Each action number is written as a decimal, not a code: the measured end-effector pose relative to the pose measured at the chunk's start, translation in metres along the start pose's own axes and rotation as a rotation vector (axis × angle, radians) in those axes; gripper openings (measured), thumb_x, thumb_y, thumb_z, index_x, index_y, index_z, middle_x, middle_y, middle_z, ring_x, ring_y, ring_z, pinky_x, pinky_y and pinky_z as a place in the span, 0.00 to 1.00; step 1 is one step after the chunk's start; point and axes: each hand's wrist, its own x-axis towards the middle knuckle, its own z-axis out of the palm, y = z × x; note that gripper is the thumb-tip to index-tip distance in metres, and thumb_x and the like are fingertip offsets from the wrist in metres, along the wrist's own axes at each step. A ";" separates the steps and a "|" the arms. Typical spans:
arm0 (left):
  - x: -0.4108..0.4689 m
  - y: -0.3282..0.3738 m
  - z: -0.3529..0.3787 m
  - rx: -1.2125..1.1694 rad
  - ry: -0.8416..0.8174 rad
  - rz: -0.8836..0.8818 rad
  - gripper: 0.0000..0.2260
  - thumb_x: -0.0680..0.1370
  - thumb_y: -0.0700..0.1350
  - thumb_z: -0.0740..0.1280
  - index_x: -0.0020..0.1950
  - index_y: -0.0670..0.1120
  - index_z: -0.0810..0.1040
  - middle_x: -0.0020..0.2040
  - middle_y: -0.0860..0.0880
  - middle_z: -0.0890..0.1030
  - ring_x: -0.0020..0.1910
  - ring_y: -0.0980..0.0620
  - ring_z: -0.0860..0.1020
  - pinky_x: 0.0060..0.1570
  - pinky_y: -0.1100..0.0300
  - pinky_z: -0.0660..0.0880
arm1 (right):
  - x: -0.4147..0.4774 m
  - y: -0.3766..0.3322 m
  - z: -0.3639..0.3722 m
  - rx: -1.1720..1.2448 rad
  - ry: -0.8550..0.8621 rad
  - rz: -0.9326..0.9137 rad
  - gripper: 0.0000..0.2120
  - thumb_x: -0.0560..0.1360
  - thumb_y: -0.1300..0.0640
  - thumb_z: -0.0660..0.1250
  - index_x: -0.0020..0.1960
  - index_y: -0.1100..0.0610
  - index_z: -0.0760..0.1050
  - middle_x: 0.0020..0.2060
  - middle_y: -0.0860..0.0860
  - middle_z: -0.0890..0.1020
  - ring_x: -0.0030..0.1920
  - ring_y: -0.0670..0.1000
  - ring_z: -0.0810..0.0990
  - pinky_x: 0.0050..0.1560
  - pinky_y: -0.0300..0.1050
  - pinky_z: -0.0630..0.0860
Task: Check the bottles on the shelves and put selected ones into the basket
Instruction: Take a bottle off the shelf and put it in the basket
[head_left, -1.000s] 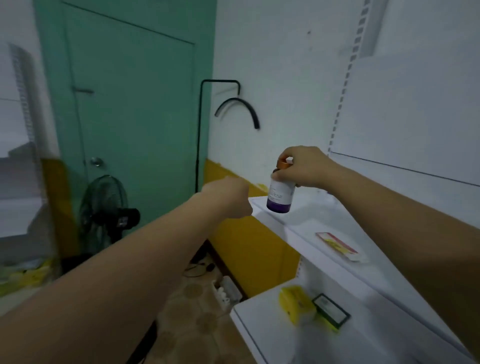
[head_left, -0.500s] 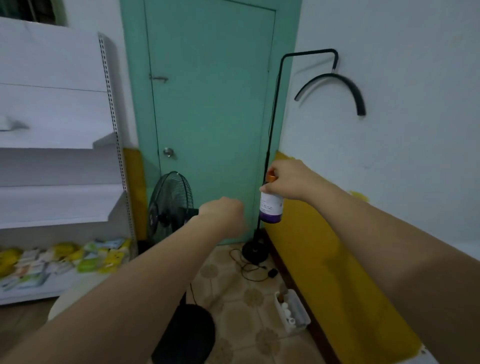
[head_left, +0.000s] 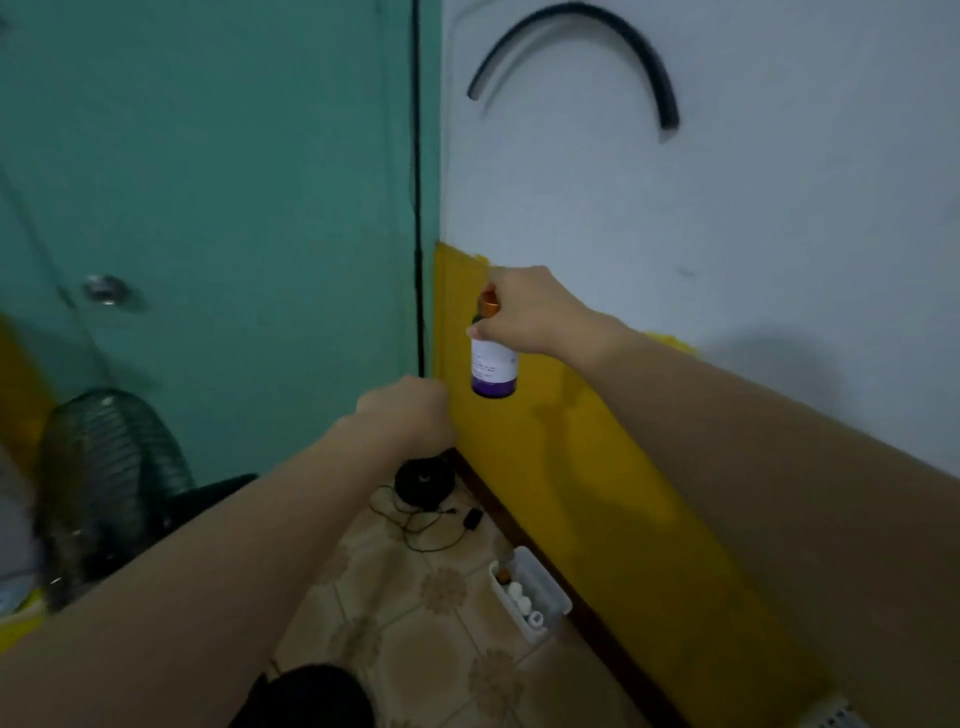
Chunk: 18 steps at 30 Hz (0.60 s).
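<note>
The right hand (head_left: 530, 312) is gripping a small bottle (head_left: 493, 366) by its neck, fingers (head_left: 485, 332) curled just under the orange cap (head_left: 488, 305). The bottle is hanging upright in the air, just right of the teal door (head_left: 208, 208), in front of the yellow band of the wall (head_left: 571, 493); its white label is facing the camera and its base is showing purple. The left hand (head_left: 405, 415) is reaching forward, lower than the bottle and nearer the door's edge, apart from the bottle. Its back is turned to the camera and its fingers are curling away out of sight, so whether they are holding anything cannot be told. A black fan (head_left: 104, 493) is standing in front of the door. A white tray (head_left: 540, 597) of small items is lying on the tiled floor (head_left: 415, 623), right of the door.
</note>
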 end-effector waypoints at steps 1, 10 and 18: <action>0.023 -0.001 0.006 0.010 -0.023 0.030 0.08 0.77 0.48 0.62 0.51 0.44 0.72 0.53 0.46 0.75 0.55 0.46 0.75 0.45 0.56 0.70 | 0.013 0.013 0.004 0.002 0.004 0.038 0.18 0.74 0.53 0.70 0.57 0.63 0.74 0.53 0.58 0.79 0.54 0.55 0.76 0.47 0.46 0.74; 0.203 0.038 0.095 -0.003 -0.281 0.271 0.11 0.77 0.51 0.64 0.40 0.46 0.70 0.43 0.48 0.75 0.44 0.48 0.75 0.43 0.54 0.73 | 0.112 0.144 0.063 -0.124 -0.084 0.259 0.14 0.76 0.55 0.65 0.59 0.60 0.70 0.53 0.58 0.76 0.52 0.57 0.77 0.44 0.51 0.75; 0.329 0.077 0.229 0.065 -0.330 0.356 0.13 0.79 0.51 0.61 0.58 0.45 0.71 0.50 0.46 0.75 0.47 0.48 0.75 0.43 0.55 0.73 | 0.182 0.275 0.185 -0.083 -0.198 0.292 0.17 0.75 0.58 0.67 0.60 0.62 0.67 0.50 0.59 0.72 0.44 0.57 0.73 0.38 0.50 0.70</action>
